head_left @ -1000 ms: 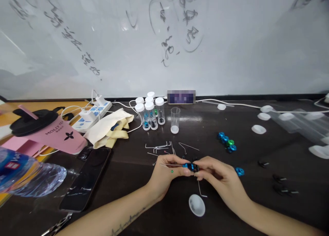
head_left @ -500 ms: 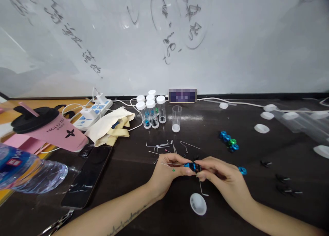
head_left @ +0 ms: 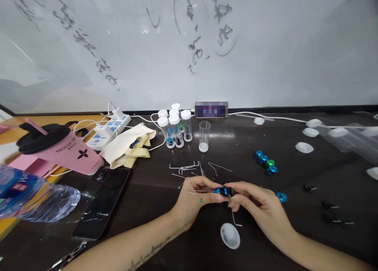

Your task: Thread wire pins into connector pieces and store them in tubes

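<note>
My left hand (head_left: 193,198) and my right hand (head_left: 256,208) meet low in the middle of the dark table (head_left: 153,192). Both pinch a small blue and black part (head_left: 223,191) threaded on a thin metal pin that sticks out to the left. The left fingers close on the pin end, the right fingers on the black end. A white cap (head_left: 230,236) lies just below the hands, beside a bent metal pin (head_left: 235,219). Loose bent pins (head_left: 189,168) lie just beyond the left hand.
Capped vials (head_left: 174,130) and an open vial (head_left: 204,136) stand behind. Blue and green nuts (head_left: 265,162) and one blue nut (head_left: 281,197) lie right. A phone (head_left: 103,202), pink cup (head_left: 59,149), water bottle (head_left: 32,196), cloth bag (head_left: 130,145) and power strip (head_left: 109,129) fill the left. White caps (head_left: 304,147) sit far right.
Both hands stay pinched on the blue part. They have shifted only slightly rightward in view as the camera moved; the part is still held between them.
</note>
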`<state>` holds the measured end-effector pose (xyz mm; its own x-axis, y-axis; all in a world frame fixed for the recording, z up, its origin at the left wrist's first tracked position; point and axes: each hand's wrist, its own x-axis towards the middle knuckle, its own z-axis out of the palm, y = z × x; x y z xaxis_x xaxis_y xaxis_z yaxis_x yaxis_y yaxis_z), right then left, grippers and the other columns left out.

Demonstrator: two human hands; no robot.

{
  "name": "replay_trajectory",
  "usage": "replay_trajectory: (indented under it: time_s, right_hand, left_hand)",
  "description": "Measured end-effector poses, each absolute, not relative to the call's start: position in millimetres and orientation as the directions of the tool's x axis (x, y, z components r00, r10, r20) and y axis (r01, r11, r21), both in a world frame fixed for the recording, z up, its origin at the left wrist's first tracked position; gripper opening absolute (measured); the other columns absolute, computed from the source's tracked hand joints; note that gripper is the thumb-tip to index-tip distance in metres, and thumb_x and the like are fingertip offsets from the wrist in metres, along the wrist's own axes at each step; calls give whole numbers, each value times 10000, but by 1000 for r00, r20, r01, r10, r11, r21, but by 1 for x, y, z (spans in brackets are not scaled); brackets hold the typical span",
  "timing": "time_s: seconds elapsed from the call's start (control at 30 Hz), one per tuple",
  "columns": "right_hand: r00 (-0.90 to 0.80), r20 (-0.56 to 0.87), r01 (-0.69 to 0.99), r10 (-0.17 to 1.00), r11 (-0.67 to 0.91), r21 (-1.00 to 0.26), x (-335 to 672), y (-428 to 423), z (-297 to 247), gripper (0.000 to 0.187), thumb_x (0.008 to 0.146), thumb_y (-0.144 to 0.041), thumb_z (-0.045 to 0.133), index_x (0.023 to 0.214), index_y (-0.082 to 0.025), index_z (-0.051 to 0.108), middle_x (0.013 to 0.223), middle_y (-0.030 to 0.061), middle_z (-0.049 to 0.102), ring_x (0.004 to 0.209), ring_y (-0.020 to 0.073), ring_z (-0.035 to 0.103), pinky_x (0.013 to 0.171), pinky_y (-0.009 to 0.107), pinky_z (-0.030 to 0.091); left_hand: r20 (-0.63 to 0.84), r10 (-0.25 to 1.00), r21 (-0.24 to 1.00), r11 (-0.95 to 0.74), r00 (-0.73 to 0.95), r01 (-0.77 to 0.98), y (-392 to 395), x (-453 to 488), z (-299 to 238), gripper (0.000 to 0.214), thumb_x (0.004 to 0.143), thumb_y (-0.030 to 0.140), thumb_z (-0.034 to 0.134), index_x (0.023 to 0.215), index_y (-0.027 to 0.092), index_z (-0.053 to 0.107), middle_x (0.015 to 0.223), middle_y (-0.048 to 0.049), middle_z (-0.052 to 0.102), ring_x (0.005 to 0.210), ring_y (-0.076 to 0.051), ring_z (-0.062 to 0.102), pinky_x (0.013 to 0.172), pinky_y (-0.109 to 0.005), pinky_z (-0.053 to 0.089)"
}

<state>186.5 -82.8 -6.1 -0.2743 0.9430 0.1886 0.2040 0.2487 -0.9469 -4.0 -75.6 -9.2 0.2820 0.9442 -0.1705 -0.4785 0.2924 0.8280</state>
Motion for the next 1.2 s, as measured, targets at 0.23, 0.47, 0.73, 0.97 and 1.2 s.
replay_trajectory:
  time_s: [0.23, 0.47, 0.73, 0.97, 1.2]
  right_hand:
    - [-312, 114, 195, 943, 181, -964, 184, -81, -4, 201, 954, -363, 535, 942, -200, 653, 672, 7, 688, 587, 150, 666, 574, 261, 538]
    - [-304, 205, 215, 930, 277, -937, 186, -82, -8, 105, 901, -294, 631, 982, -247, 678, 800, 4, 685, 643, 147, 674, 598, 257, 547]
    - [-303, 343, 262, 889, 424, -867, 185, -81, -5, 65, 879, -231, 660, 912, -268, 702, 889, 23, 692, 809, 188, 677, 678, 282, 548]
    - [-306, 174, 215, 936, 246, -945, 184, -82, -5, 221, 866, -297, 676, 1080, -276, 623, 987, 23, 690, 848, 179, 694, 749, 282, 581]
    - [-368, 96, 263, 925, 203, -943, 184, -83, -2, 161, 971, -341, 507, 988, -237, 629, 732, -8, 650, 648, 137, 630, 604, 250, 528]
  left_hand:
    - [-171, 943, 817, 298, 287, -493, -77, -4, -9, 205, 587, 91, 851, 748, 148, 738, 752, -31, 775, 716, -173, 732, 751, -287, 559]
    - [-211, 940, 820, 320, 270, -474, -76, -5, -11, 223, 563, 99, 865, 744, 137, 741, 739, -45, 776, 683, -147, 718, 724, -252, 541]
    - [-217, 937, 826, 325, 272, -460, -75, -5, -10, 201, 568, 105, 859, 737, 119, 751, 722, -63, 772, 655, -137, 699, 717, -251, 533]
    - [-207, 944, 809, 314, 258, -498, -76, -4, -9, 209, 578, 104, 856, 754, 121, 744, 718, -57, 772, 652, -143, 710, 711, -253, 537]
    - [-211, 940, 819, 319, 267, -476, -75, -4, -9, 219, 578, 108, 860, 762, 120, 741, 717, -49, 770, 660, -149, 714, 718, -261, 541]
